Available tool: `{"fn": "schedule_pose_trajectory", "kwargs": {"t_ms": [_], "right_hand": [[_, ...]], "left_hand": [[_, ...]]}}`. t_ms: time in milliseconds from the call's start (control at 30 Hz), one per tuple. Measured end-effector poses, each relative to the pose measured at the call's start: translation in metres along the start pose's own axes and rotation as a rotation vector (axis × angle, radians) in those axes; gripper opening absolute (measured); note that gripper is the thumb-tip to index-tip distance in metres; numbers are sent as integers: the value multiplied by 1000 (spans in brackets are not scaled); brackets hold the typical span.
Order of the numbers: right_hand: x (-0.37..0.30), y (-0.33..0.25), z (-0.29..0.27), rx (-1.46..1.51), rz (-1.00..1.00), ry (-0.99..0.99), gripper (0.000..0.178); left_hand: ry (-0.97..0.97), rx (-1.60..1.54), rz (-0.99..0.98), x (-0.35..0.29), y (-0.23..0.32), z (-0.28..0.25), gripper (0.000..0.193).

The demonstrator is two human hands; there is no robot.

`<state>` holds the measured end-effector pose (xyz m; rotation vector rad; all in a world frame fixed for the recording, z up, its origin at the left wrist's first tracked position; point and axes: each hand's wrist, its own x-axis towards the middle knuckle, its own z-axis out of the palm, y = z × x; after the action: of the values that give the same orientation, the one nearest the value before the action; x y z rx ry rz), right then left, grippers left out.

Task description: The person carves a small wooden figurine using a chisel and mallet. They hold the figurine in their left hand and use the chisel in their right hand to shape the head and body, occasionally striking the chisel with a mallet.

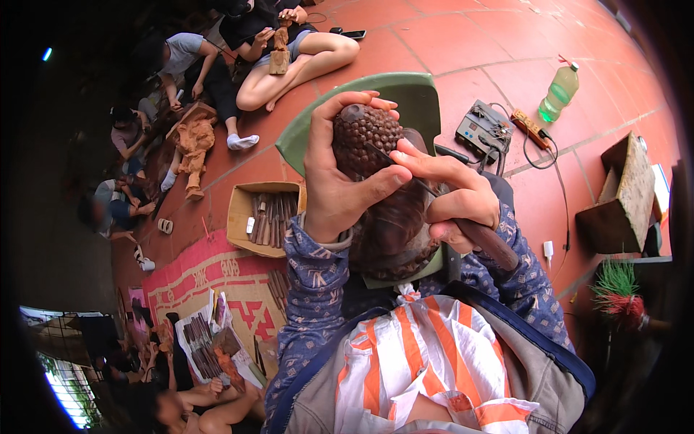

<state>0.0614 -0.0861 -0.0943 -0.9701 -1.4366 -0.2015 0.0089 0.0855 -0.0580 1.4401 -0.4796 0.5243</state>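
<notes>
A dark brown wooden carving (366, 137) stands in front of me, its rounded top covered in rows of small knobs. My left hand (336, 184) is wrapped round the knobbed top, thumb across its near side. In my right hand (459, 192) is a carving chisel (493, 244), gripped with its wooden handle slanting down to the right. Its thin blade runs between my fingers toward the knobs, close to my left thumb; the tip's exact contact is hard to make out. Behind and below the carving lies a green curved sheet or tray (419, 101), partly hidden by my hands.
Left of me, a box (241, 239) holds several chisels. On the tiled floor to the right are a grey control box (477, 130), a power strip (531, 130), a green-tinted bottle (560, 94) and a wooden box (622, 195). Other people sit at left with carvings.
</notes>
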Motion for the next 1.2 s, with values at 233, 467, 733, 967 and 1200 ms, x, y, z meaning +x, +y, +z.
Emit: {"fn": "schedule_pose_trajectory", "kwargs": {"t_ms": [233, 467, 733, 967, 1200], "right_hand": [[0, -4, -3, 115, 60, 125, 36], [-4, -5, -20, 208, 104, 260, 16], [9, -9, -6, 295, 171, 199, 16], [13, -26, 1, 239, 284, 277, 17], [12, -16, -4, 318, 288, 269, 21]], "left_hand": [[26, 13, -5, -1, 0, 0, 79], [141, 70, -7, -1, 2, 10, 79], [272, 158, -8, -5, 5, 19, 81], [269, 144, -4, -6, 4, 19, 80], [293, 90, -31, -6, 6, 24, 76]]}}
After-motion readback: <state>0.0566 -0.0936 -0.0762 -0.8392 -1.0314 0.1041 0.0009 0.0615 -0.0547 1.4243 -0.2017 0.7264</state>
